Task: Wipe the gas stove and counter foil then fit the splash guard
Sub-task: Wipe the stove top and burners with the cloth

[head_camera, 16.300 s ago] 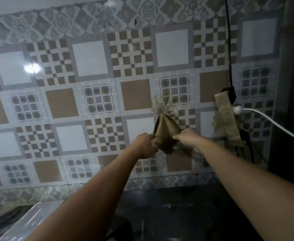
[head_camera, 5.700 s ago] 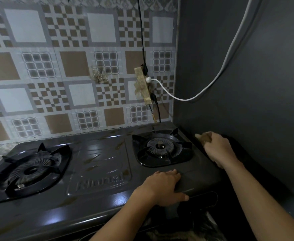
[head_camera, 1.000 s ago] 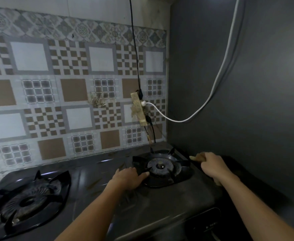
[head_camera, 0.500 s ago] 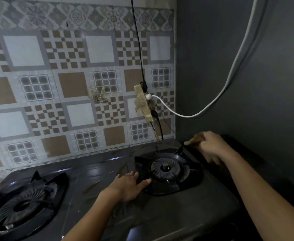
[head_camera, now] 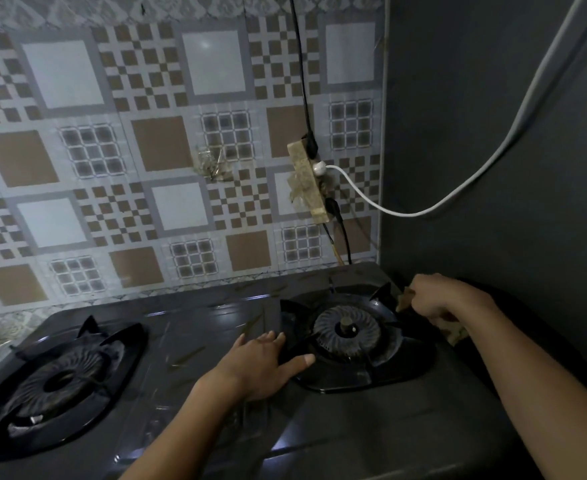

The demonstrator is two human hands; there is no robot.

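Note:
A black two-burner gas stove [head_camera: 216, 344] fills the lower view, streaked with brown smears. My left hand [head_camera: 261, 365] lies flat on its top, fingers straight, thumb touching the rim of the right burner [head_camera: 349, 332]. My right hand [head_camera: 444, 301] grips a brownish cloth [head_camera: 404, 297] at the stove's right rear edge, beside the dark wall. A bit of the cloth also shows below my wrist. The left burner [head_camera: 60, 379] sits at the lower left.
A patterned tile backsplash [head_camera: 146, 150] stands behind the stove. A taped power strip [head_camera: 307, 181] hangs on it with a black cable and a white cable [head_camera: 458, 192] plugged in. A dark grey wall [head_camera: 493, 133] closes off the right side.
My right hand with the cloth has shifted slightly along the stove's right edge. My left hand stays flat beside the right burner. The camera has tilted a little.

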